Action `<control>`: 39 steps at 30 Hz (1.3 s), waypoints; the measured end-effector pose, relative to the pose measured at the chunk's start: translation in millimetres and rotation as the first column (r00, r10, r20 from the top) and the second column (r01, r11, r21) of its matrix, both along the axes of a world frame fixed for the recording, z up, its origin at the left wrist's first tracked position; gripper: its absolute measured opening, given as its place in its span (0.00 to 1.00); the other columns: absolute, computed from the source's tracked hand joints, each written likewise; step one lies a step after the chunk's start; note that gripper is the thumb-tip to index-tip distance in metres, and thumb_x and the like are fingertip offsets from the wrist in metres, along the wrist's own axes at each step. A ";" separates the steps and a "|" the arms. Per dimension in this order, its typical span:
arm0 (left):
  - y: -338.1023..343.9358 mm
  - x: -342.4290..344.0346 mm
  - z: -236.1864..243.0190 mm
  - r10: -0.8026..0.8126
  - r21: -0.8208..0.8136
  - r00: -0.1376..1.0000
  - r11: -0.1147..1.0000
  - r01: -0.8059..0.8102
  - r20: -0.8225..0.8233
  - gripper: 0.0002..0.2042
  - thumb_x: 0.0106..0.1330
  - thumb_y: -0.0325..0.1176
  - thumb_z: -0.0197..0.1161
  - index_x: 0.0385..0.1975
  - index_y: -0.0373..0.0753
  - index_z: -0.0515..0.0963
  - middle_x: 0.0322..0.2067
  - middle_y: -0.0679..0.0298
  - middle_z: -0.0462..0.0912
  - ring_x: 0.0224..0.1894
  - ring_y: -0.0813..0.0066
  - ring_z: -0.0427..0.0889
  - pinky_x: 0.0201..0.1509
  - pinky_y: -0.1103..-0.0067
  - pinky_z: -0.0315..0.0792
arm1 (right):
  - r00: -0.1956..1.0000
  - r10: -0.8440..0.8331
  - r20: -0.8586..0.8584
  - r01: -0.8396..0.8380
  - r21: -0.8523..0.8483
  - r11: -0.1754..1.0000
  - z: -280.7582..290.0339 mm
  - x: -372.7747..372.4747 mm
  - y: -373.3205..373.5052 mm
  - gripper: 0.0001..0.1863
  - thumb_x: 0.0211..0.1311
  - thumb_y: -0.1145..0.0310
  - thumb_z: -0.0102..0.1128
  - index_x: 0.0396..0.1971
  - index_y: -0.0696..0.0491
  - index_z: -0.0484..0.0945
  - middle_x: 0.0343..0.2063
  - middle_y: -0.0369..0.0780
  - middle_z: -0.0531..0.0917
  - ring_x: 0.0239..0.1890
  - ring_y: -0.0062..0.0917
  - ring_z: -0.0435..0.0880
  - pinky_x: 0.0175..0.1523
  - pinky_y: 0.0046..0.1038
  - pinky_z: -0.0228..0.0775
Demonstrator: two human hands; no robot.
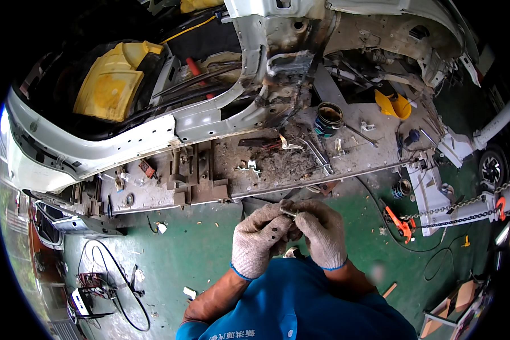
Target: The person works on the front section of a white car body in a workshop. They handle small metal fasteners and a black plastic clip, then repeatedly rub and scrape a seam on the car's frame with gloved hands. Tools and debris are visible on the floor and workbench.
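Both my hands wear off-white knit work gloves with blue cuffs and meet in front of my chest. My left hand (257,240) is closed, its thumb and fingers pressed round a small pale metal piece (289,213). From the other side my right hand (324,231) pinches at the same piece, fingers curled. Only a sliver of it shows between the gloves, so its kind cannot be made out. Just beyond my hands runs the front edge of a dirty metal bench (255,191), under a stripped car body (153,135).
On the bench lie a bracket (249,166), an open can (328,118), a yellow cup-shaped container (393,104) and clamps (194,175). Chains with orange hooks (399,225) hang at right. Cables (119,306) loop over the green floor. A box with cardboard (453,309) stands lower right.
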State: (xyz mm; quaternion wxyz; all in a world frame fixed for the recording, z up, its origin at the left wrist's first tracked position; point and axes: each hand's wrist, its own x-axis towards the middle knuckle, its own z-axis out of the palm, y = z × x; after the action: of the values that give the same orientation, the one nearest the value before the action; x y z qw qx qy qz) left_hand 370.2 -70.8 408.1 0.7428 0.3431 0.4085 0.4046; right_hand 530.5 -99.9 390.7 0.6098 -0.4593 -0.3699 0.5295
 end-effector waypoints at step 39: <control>5.4 -18.5 -45.4 -0.037 -0.150 0.733 0.971 0.188 0.679 0.29 0.73 0.32 0.59 0.72 0.32 0.63 0.63 0.46 0.76 0.66 0.50 0.76 0.69 0.63 0.74 | 0.827 -0.002 -0.563 -0.056 -0.085 0.995 -24.5 7.2 0.9 0.14 0.75 0.68 0.59 0.52 0.62 0.79 0.34 0.44 0.85 0.32 0.27 0.85 0.35 0.27 0.78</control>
State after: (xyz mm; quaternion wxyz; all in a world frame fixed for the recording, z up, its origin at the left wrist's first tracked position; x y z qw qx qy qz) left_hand 351.6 -65.4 362.7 0.8948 0.1185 0.1322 0.4097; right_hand 537.7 -99.0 366.1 0.6606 -0.3073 -0.1542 0.6673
